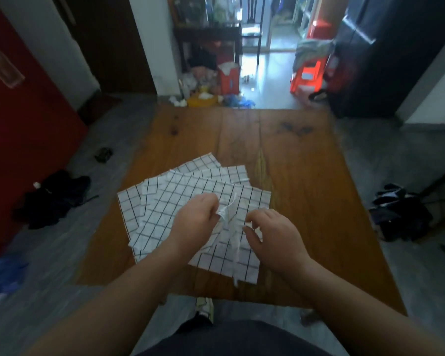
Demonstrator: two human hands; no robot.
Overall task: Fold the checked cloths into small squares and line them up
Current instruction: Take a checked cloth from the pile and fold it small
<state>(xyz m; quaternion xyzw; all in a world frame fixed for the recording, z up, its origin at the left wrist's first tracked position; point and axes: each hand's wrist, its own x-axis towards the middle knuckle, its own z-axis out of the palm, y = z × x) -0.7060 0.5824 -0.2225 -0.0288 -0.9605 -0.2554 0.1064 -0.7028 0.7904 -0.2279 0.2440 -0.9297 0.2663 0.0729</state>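
Several white cloths with a dark check lie fanned in an overlapping pile (pixel 165 201) on a wooden table (pixel 293 163). My left hand (pixel 194 222) pinches a raised, crumpled ridge of the top cloth (pixel 229 240) near its middle. My right hand (pixel 270 232) hovers just right of that ridge with its fingers loosely curled over the cloth; whether it touches the fabric is unclear. The top cloth reaches toward the table's near edge, and its near right corner lies flat.
The far half and right side of the table show bare wood. On the floor lie dark clothes (pixel 54 196) at left, a dark bag (pixel 398 211) at right, and clutter with a red stool (pixel 308 75) beyond the table.
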